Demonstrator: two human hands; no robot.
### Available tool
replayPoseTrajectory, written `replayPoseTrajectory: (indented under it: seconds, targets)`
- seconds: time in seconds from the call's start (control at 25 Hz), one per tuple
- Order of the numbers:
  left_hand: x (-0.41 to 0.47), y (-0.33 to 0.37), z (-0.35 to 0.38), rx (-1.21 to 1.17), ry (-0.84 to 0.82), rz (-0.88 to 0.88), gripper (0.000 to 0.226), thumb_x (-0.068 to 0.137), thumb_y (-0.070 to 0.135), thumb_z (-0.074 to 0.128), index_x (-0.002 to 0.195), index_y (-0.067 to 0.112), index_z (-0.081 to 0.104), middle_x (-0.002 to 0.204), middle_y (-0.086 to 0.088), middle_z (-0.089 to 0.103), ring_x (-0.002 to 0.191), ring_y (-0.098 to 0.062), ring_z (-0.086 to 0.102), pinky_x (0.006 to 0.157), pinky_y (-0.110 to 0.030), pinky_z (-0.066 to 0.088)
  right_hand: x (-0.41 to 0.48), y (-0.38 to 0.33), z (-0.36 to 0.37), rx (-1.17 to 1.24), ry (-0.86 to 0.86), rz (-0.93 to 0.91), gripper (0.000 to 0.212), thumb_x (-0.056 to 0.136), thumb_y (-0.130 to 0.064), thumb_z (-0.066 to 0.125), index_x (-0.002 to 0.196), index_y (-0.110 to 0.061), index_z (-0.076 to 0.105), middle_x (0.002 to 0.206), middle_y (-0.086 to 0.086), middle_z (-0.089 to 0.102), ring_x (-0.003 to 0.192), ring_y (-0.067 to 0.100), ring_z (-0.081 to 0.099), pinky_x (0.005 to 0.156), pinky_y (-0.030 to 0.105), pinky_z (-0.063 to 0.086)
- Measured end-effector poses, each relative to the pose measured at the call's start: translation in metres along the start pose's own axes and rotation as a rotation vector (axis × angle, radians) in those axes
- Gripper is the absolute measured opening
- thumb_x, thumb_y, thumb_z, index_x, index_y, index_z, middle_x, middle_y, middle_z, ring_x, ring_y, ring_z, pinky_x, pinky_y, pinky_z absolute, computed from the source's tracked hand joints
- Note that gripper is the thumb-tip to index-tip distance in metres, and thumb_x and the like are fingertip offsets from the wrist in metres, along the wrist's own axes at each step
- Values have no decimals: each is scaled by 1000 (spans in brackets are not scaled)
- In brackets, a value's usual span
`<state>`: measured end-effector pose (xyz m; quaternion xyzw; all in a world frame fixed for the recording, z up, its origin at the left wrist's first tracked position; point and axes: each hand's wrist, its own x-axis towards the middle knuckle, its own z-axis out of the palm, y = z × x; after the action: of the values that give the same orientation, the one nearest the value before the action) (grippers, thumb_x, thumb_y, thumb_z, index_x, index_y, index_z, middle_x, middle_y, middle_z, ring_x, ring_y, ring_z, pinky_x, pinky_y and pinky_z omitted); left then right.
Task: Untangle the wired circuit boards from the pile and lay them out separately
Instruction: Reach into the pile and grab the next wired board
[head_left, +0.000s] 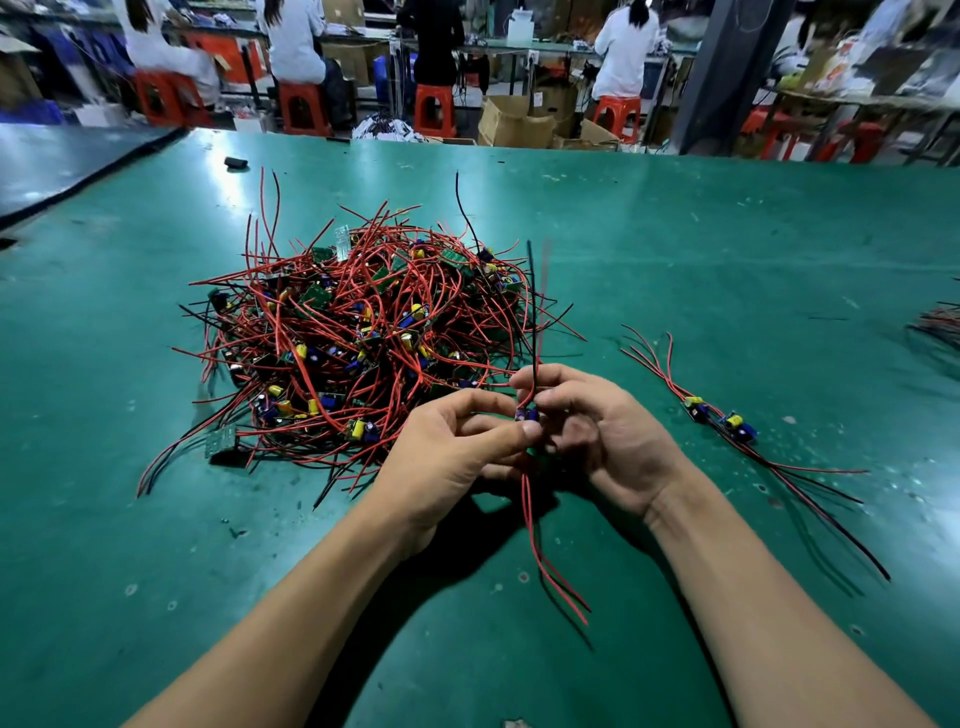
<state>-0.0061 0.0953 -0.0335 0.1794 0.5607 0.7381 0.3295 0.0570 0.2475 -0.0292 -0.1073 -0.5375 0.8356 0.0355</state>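
The left grip (457, 447) and right grip (608, 436) meet above the table (727, 249), both pinching one wired board (526, 414) between them. Its wires run up beyond the grips and hang down below them. The pile (363, 332) lies left of and behind the grips. Two laid-out boards (719, 420) lie side by side right of the right grip, well apart from the pile.
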Motion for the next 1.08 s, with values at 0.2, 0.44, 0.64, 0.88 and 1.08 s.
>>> replayPoseTrajectory:
  seconds: [0.2, 0.44, 0.64, 0.88, 1.08]
  targets:
    - [-1, -1, -1, 97, 20, 59, 22, 82, 1, 73, 103, 7, 69, 87, -14, 75, 75, -25, 72, 64, -30, 59, 0, 7, -4, -121, 14, -73, 18, 79, -20, 79, 97, -16, 78, 84, 5, 71, 69, 13, 63, 65, 30, 57]
    - [-1, 3, -1, 38, 11, 29, 9, 90, 3, 65, 97, 4, 70, 82, -12, 73, 70, -24, 72, 61, -28, 59, -1, 10, 0, -163, 125, -92, 27, 74, -31, 88, 93, -14, 77, 92, 14, 69, 86, 27, 56, 80, 49, 53]
    - [-2, 7, 0, 33, 32, -7, 9, 89, -3, 61, 87, 2, 68, 76, -17, 69, 64, -26, 72, 56, -26, 58, 0, 10, 3, -178, 110, -70, 27, 69, -34, 89, 84, -18, 73, 83, 10, 62, 76, 23, 49, 64, 33, 42]
    - [-1, 9, -1, 59, 40, -25, 17, 87, -6, 59, 84, 3, 74, 73, -12, 68, 66, -25, 69, 60, -26, 57, 2, 11, -1, -230, 108, -117, 30, 68, -38, 90, 88, -19, 75, 84, 7, 63, 67, 13, 46, 57, 27, 38]
    - [-2, 6, 3, 97, 70, -48, 18, 90, 0, 60, 86, 5, 77, 79, -20, 72, 65, -23, 69, 58, -26, 58, 2, 15, -3, -233, 76, -94, 22, 78, -30, 84, 95, -20, 76, 92, 8, 68, 81, 24, 56, 68, 32, 49]
